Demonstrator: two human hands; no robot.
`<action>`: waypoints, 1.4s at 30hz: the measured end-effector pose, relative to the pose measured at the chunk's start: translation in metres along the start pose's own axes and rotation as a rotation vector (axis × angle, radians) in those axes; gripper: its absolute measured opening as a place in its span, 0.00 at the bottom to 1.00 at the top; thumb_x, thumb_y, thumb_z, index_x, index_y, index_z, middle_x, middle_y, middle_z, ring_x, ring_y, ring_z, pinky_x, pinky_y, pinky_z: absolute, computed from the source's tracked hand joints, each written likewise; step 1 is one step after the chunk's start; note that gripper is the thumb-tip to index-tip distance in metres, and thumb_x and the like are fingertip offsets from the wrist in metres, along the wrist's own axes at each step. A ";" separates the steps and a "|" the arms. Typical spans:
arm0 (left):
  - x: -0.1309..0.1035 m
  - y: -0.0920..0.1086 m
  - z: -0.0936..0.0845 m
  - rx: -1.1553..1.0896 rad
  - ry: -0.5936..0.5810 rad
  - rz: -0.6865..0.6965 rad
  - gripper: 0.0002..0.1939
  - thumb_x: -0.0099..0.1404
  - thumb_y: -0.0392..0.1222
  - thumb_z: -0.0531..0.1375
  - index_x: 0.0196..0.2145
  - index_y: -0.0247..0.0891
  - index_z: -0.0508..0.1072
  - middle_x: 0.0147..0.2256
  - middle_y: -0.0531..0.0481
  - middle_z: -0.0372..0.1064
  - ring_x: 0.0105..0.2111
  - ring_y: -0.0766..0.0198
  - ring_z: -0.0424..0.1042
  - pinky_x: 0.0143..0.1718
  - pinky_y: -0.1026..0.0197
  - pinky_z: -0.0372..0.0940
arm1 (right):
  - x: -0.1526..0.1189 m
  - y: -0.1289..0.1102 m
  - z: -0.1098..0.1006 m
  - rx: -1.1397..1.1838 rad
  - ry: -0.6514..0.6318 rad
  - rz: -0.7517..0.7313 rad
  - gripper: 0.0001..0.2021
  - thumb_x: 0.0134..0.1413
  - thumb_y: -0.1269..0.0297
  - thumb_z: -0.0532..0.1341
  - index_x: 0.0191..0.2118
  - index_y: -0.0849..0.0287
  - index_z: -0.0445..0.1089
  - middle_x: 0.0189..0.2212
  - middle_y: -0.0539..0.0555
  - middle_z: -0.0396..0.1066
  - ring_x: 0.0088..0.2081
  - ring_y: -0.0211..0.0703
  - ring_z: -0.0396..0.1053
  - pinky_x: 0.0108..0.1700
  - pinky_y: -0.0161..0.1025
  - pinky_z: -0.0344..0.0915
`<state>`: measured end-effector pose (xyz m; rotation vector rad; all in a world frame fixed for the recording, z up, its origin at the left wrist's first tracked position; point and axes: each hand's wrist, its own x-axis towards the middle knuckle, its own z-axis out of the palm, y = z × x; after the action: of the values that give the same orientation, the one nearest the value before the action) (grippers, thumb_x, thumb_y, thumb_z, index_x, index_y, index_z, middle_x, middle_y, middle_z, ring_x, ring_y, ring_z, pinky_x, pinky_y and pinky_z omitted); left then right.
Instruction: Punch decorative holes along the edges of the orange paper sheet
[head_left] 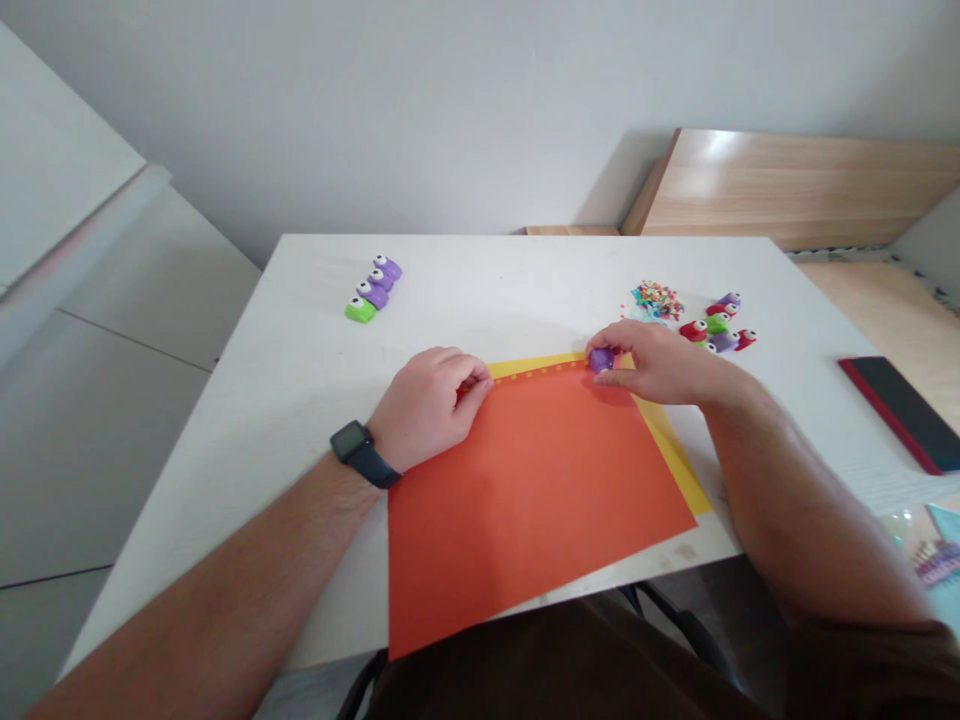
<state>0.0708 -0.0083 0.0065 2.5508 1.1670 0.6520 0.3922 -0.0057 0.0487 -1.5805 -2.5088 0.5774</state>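
A sheet of orange paper (525, 500) lies in front of me on top of a yellow sheet (670, 445). A row of small punched holes runs along its far edge, with yellow showing through. My left hand (435, 405) is closed, thumb and fingers pinching the orange sheet at that edge. Near the far right corner, my right hand (649, 360) grips a small purple craft punch (601, 361), which sits at the paper's edge at the end of the hole row. Its slot is hidden, so I cannot tell how far the paper goes in.
Several purple and green punches (375, 290) stand in a line at the far left. More red, green and purple punches (718, 322) cluster at the right beside a heap of coloured paper bits (658, 300). A dark, red-edged object (904, 412) lies near the table's right edge.
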 end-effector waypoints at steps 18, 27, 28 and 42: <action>-0.001 -0.001 0.001 -0.002 0.009 0.002 0.08 0.71 0.40 0.56 0.36 0.39 0.74 0.34 0.46 0.74 0.37 0.56 0.72 0.42 0.52 0.66 | -0.002 0.005 -0.006 -0.013 -0.027 0.043 0.10 0.53 0.62 0.65 0.41 0.56 0.75 0.39 0.55 0.78 0.40 0.48 0.73 0.44 0.42 0.65; -0.001 -0.001 0.001 -0.004 0.012 -0.002 0.09 0.72 0.40 0.56 0.35 0.39 0.74 0.34 0.47 0.74 0.37 0.56 0.71 0.42 0.52 0.66 | -0.003 0.006 -0.007 -0.020 -0.026 0.058 0.10 0.54 0.61 0.65 0.41 0.55 0.76 0.39 0.53 0.79 0.40 0.47 0.73 0.43 0.41 0.65; -0.001 -0.001 0.001 -0.004 0.010 -0.002 0.09 0.72 0.40 0.56 0.35 0.39 0.74 0.34 0.47 0.74 0.37 0.56 0.71 0.42 0.52 0.66 | -0.003 0.006 -0.007 -0.017 -0.026 0.061 0.10 0.54 0.60 0.66 0.42 0.55 0.76 0.39 0.53 0.79 0.40 0.47 0.73 0.43 0.41 0.64; -0.001 -0.001 0.001 -0.002 0.011 -0.001 0.08 0.72 0.40 0.57 0.36 0.38 0.75 0.34 0.47 0.74 0.38 0.56 0.71 0.43 0.52 0.65 | -0.003 0.009 -0.006 -0.017 -0.020 0.064 0.10 0.54 0.59 0.66 0.41 0.55 0.76 0.38 0.52 0.78 0.39 0.46 0.73 0.42 0.40 0.63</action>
<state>0.0702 -0.0082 0.0055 2.5486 1.1702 0.6669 0.4027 -0.0037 0.0510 -1.6741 -2.4916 0.5843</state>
